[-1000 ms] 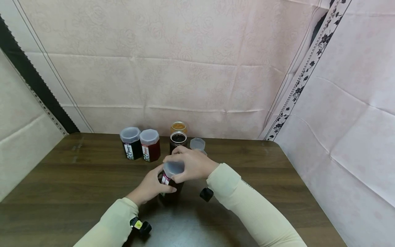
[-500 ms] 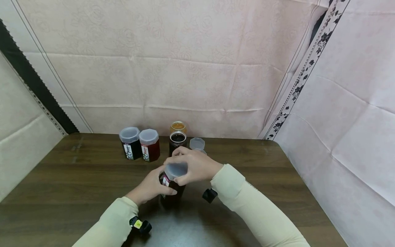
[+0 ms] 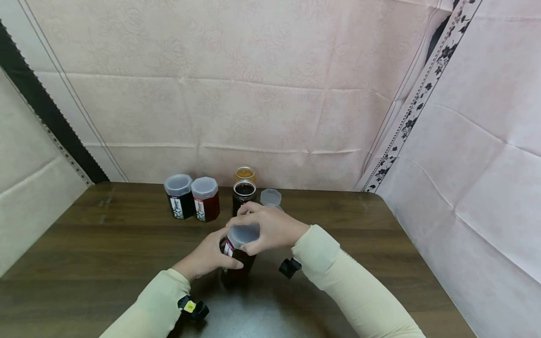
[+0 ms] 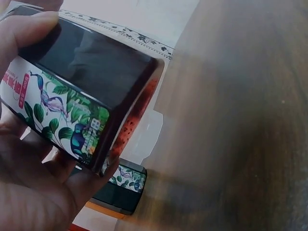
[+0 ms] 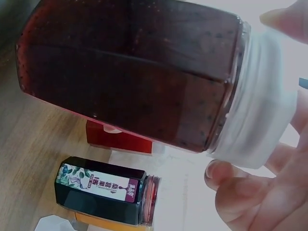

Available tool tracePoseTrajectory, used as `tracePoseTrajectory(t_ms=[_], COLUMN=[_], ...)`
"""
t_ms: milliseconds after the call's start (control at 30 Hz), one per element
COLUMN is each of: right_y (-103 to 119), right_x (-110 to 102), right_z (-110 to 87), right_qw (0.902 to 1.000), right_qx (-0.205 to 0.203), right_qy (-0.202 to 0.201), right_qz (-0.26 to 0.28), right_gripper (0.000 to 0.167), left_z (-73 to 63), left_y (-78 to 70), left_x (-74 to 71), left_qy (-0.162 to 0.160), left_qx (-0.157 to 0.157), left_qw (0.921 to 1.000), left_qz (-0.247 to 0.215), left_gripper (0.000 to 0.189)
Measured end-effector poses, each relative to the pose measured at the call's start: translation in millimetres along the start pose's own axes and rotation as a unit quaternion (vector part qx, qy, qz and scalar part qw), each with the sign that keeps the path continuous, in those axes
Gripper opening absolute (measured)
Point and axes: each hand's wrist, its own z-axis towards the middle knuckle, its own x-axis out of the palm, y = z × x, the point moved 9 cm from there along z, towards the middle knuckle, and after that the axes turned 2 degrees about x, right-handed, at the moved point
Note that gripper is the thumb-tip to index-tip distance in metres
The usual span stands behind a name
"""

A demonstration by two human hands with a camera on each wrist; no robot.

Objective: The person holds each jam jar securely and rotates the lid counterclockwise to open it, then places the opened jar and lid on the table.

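Observation:
A many-sided glass jar of dark red jam (image 5: 130, 67) is held up off the table, tilted, its frosted plastic lid (image 5: 260, 101) still on its mouth. My left hand (image 3: 209, 256) grips the jar's body from the left, thumb across the front; the left wrist view shows its picture label (image 4: 67, 113) between thumb and fingers. From above and the right, my right hand (image 3: 272, 228) grips the lid, fingers and thumb curled round its edge. Just behind the hands stands a dark jar (image 3: 244, 191) without a lid.
An amber jar (image 3: 244, 173), also lidless, stands behind the dark one by the back cloth. Two loose frosted lids (image 3: 270, 196) lie to its right. Left of these stand two lidded jars, one black (image 3: 179, 202) and one red (image 3: 206, 206), on the wooden table (image 3: 105, 244).
The held jar has shifted slightly to the right, and my right hand has moved right with its lid. Both grips stay on. The other jars have not moved.

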Motion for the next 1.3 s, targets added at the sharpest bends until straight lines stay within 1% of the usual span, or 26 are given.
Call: tracePoseTrajectory(t_ms=[233, 400, 500, 700, 867, 1067, 1200, 1300], right_y=[1.7, 4.1, 4.1, -0.1, -5.7, -16.2, -20.0, -21.9], right_x=[-1.0, -2.5, -3.7, -4.7, -6.4, -11.4, -13.1, -12.4], right_z=[-1.5, -2.5, -3.7, -6.4, -9.2, -13.1, -13.9, -12.7], right_qw=[0.9999, 0.9997, 0.9997, 0.9995, 0.9987, 0.9961, 0.9933, 0.9902], right_qx=[-0.007, -0.015, -0.010, 0.019, 0.041, 0.081, 0.109, 0.126], right_qy=[0.001, 0.005, 0.014, 0.026, 0.022, 0.008, 0.000, -0.006], right_qz=[0.013, 0.017, 0.015, 0.006, -0.022, -0.033, -0.039, -0.060], right_gripper=[0.045, 0.045, 0.046, 0.053, 0.059, 0.068, 0.065, 0.063], left_z=[-0.2, -0.1, 0.5, -0.1, 0.9, 2.3, 3.2, 4.2], left_y=[-2.9, -5.0, -4.3, -4.2, -4.3, -5.0, -4.6, -4.4], left_x=[1.4, 0.6, 0.7, 0.8, 1.3, -0.8, -1.6, -1.6], left_qy=[0.001, -0.014, -0.021, -0.033, -0.044, -0.081, -0.106, -0.125], left_qx=[0.011, 0.010, 0.004, -0.009, -0.003, 0.000, -0.010, -0.017], left_qw=[0.9999, 0.9998, 0.9998, 0.9994, 0.9990, 0.9967, 0.9941, 0.9917], left_qz=[0.004, 0.000, -0.003, 0.006, 0.003, 0.009, 0.021, 0.024], left_gripper=[0.075, 0.077, 0.077, 0.079, 0.078, 0.078, 0.077, 0.078])
